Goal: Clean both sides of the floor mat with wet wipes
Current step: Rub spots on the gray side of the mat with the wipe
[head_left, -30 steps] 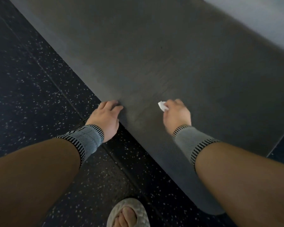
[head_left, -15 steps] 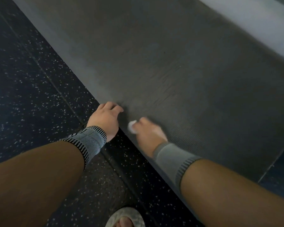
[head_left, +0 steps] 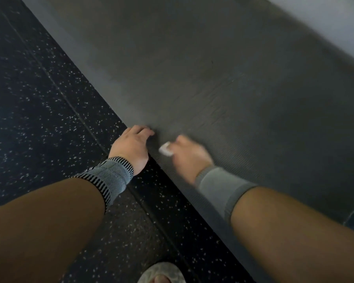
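Observation:
A large dark grey ribbed floor mat (head_left: 223, 82) lies flat and runs diagonally from the upper left to the lower right. My left hand (head_left: 131, 147) rests on its near edge, fingertips on the mat and palm over the floor. Just right of it, my right hand (head_left: 187, 155) is motion-blurred and holds a small bunched white wet wipe (head_left: 165, 149) down on the mat close to that edge. Both wrists wear grey knitted bands.
Dark speckled rubber floor tiles (head_left: 39, 103) fill the left and bottom. A pale strip (head_left: 331, 19) runs along the mat's far side at the upper right. My foot in a light woven slipper (head_left: 161, 272) shows at the bottom edge.
My right hand has swept the wipe left and toward me across the mat, ending close beside my left hand. My left hand has stayed on the mat's edge.

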Motion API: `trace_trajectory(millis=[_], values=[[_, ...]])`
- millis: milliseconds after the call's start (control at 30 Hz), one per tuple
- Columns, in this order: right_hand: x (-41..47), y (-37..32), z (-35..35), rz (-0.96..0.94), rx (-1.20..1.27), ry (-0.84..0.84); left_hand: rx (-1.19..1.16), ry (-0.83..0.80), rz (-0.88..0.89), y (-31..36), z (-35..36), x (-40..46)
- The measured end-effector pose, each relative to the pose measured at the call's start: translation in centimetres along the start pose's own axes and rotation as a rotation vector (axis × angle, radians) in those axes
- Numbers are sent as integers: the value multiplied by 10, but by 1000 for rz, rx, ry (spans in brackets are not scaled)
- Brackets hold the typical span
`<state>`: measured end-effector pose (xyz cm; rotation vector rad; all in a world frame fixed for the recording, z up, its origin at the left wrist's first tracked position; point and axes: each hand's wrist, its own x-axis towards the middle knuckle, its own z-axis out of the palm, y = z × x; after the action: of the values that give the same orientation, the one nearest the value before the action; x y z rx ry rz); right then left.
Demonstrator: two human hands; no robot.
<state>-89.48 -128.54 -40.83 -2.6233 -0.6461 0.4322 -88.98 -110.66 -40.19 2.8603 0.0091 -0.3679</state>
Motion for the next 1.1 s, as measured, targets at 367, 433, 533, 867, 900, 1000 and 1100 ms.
trace_trajectory(millis=[367, 433, 533, 867, 900, 1000, 1100], values=[[8, -13, 1, -100, -42, -86, 17, -20, 10, -3, -2, 4], [20, 22, -17, 266, -22, 103, 7, -23, 34, -6, 0, -1], [21, 32, -20, 443, -2, 192, 16, 9, 59, -4, -1, 5], [27, 92, -57, 502, -204, 212, 0, 22, 179, 29, -1, 35], [28, 90, -57, 563, -182, 253, -2, 8, 181, 33, -1, 41], [20, 37, -38, 216, -164, 57, -23, -48, 150, 51, 0, 57], [15, 40, -43, -61, -185, -117, -46, -91, 151, 67, 6, 59]])
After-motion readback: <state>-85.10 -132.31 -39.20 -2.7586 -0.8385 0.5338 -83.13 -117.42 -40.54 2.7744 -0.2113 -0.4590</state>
